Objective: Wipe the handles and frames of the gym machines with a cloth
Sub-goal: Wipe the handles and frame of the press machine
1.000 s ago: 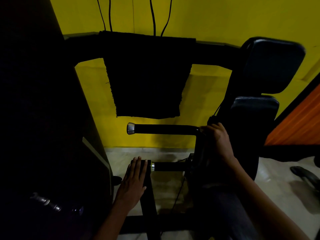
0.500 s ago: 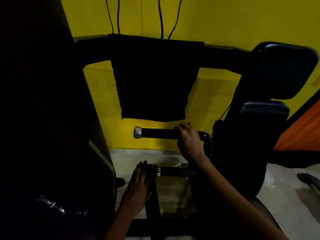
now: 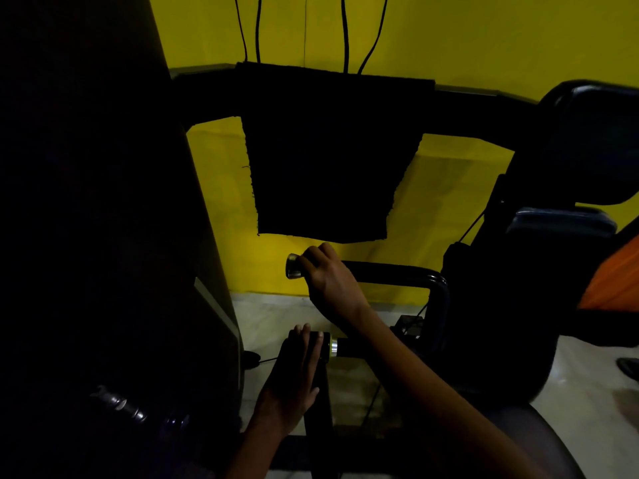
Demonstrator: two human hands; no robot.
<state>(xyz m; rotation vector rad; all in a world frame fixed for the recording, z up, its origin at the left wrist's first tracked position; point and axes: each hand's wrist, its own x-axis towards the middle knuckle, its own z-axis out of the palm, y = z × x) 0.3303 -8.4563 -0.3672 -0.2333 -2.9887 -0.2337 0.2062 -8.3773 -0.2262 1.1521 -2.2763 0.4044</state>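
Note:
A dark cloth (image 3: 325, 160) hangs draped over the machine's black top bar (image 3: 477, 102). Below it, my right hand (image 3: 332, 281) grips the far left end of the upper black handle (image 3: 390, 271), fingers curled round it right beside its chrome end cap (image 3: 293, 266). No cloth shows in that hand. My left hand (image 3: 294, 382) rests flat, fingers straight, on the upright black frame bar (image 3: 320, 409). Its fingertips lie beside the chrome ring of the lower handle (image 3: 349, 347).
A tall dark machine column (image 3: 86, 236) fills the left side. Black seat pads (image 3: 601, 143) (image 3: 560, 229) stand at the right, with an orange panel (image 3: 619, 281) behind them. Cables (image 3: 345, 29) hang down the yellow wall. Pale floor lies below.
My right hand has slid left along the upper handle, from its bend near the seat to the chrome end. My left hand has stayed on the frame bar.

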